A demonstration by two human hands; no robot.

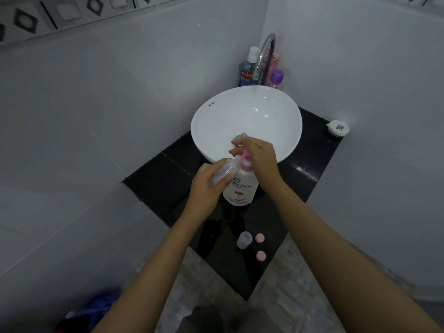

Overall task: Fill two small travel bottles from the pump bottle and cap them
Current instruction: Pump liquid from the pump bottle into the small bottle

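Note:
A white pump bottle (pixel 240 188) with a pink pump head stands on the black counter (pixel 310 174) in front of the basin. My right hand (pixel 258 153) rests on top of the pump head. My left hand (pixel 207 186) holds a small clear travel bottle (pixel 222 173), tilted with its mouth against the pump's nozzle. A second clear travel bottle (pixel 244 239) stands uncapped near the counter's front corner. Beside it lie two pink caps (pixel 259 238) (pixel 261 255).
A white bowl basin (pixel 252 109) sits at the back with a chrome tap (pixel 264 56) over it. Behind the tap stand a blue mouthwash bottle (pixel 247 70) and a purple-capped bottle (pixel 276 79). A small white lidded dish (pixel 337 128) rests at the counter's right corner.

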